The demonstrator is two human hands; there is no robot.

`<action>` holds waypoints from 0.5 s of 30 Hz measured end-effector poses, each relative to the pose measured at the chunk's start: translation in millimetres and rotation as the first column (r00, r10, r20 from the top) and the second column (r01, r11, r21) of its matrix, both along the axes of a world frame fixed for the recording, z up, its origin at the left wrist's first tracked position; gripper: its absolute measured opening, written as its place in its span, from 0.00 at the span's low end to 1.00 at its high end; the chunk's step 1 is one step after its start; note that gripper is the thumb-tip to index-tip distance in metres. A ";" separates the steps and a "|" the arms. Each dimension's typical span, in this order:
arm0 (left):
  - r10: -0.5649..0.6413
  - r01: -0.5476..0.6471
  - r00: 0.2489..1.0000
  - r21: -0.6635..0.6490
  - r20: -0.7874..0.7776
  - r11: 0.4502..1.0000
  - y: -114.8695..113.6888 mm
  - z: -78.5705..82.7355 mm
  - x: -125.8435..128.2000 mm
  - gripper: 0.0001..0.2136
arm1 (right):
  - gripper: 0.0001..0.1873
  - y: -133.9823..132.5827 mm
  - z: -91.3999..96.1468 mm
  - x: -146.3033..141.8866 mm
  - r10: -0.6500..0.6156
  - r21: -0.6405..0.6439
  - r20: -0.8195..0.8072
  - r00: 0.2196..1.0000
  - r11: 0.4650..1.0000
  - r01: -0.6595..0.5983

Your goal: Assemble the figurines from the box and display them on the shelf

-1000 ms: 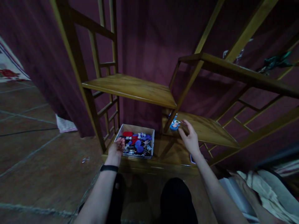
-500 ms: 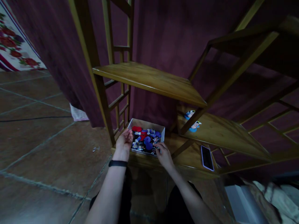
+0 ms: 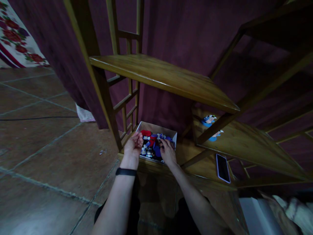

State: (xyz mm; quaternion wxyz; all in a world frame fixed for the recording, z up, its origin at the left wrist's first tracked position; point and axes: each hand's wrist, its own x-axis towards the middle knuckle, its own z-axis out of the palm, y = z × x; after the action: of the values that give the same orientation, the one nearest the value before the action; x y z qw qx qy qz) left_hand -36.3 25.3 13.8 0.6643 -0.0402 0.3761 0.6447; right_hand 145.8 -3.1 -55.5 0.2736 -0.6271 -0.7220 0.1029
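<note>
A shallow white box [image 3: 158, 126] on the lowest wooden shelf holds many small figurines [image 3: 148, 150] in red, purple, white and black. My left hand [image 3: 133, 143] is at the box's left edge, palm turned up and fingers loosely curled apart, with nothing visible in it. My right hand [image 3: 168, 152] reaches over the right part of the box, fingers bent down among the figurines. Its fingertips touch or nearly touch them; whether they grip one is hidden.
Two blue and white figurines [image 3: 208, 120] stand on a higher shelf [image 3: 242, 138] to the right. A phone [image 3: 222, 168] lies on the lowest shelf. Above the box juts another wooden shelf [image 3: 156, 73]. A dark curtain [image 3: 176, 42] hangs behind; a grey box [image 3: 259, 215] is at lower right.
My right hand has moved from the box's front right edge further in over the figurines. The left hand stays by the left edge. The view has shifted slightly.
</note>
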 end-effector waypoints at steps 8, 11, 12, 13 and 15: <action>-0.005 0.005 1.000 -0.003 0.000 1.000 0.3 -3.4 10.3 0.10 | 0.18 7.8 -1.0 -16.2 0.142 -0.174 0.243 0.960 0.980 -0.101; -0.011 0.011 1.000 -0.027 0.005 1.000 0.5 -2.2 11.9 0.10 | 0.22 11.3 -4.1 -19.7 0.102 -0.213 0.267 0.958 0.976 -0.045; -0.013 0.013 1.000 -0.032 0.005 0.999 0.6 -1.6 12.2 0.11 | 0.22 12.5 -3.9 -19.7 0.100 -0.231 0.266 0.959 0.972 -0.038; -0.013 0.013 1.000 -0.035 0.003 0.999 0.8 -1.2 12.4 0.11 | 0.21 13.8 -3.2 -19.3 0.101 -0.252 0.263 0.960 0.967 -0.033; -0.015 0.015 1.000 -0.031 -0.004 0.999 1.3 -1.0 12.8 0.11 | 0.19 15.8 -0.9 -18.0 0.102 -0.282 0.251 0.962 0.959 -0.028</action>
State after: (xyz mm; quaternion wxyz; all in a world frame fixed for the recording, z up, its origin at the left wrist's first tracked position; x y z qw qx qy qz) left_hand -23.5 26.6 12.8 0.6676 -0.0465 0.3877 0.6339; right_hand 127.8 12.7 -56.4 0.0815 -0.6427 -0.7510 0.1272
